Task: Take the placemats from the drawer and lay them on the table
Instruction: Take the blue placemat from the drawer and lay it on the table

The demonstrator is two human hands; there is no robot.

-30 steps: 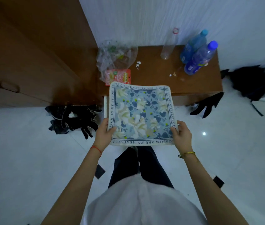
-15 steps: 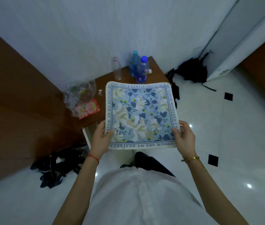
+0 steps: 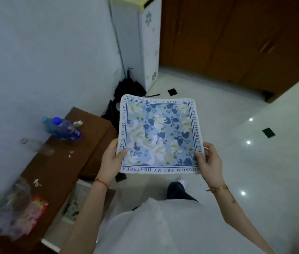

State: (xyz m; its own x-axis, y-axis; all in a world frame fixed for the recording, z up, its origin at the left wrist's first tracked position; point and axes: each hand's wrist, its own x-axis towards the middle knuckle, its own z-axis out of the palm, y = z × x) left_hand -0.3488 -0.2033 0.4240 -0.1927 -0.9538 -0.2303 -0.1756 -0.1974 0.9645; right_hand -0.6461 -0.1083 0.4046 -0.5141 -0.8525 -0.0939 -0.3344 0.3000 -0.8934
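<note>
**Ana:** Blue and cream, that placemat (image 3: 158,134), with a line of lettering round its border. Where is it right now?

**Ben:** In the air in front of the person, above the white tiled floor (image 3: 255,162). It is on no surface yet. Whether it is one mat or several stacked, I cannot tell.

**Ana:** How is it held?

**Ben:** By its two near corners. The left hand (image 3: 111,158) has its thumb on top of the left edge, and the right hand (image 3: 209,160) does the same on the right edge. Both sets of fingers are closed on the cloth from underneath.

**Ana:** Why two hands for something so light?

**Ben:** My guess is that it keeps the mat flat and spread with the pattern up, so it is ready to lay down without folding.

**Ana:** And the brown desk (image 3: 68,162) on the left?

**Ben:** It is beside the person, well apart from the mat. It carries blue-capped bottles (image 3: 62,128), a clear bottle lying down (image 3: 37,146), a plastic bag (image 3: 11,204) and a red packet (image 3: 35,211). An open drawer (image 3: 75,202) shows below its edge.

**Ana:** So how far along?

**Ben:** I judge that taking it out is done and laying it is not.
</note>
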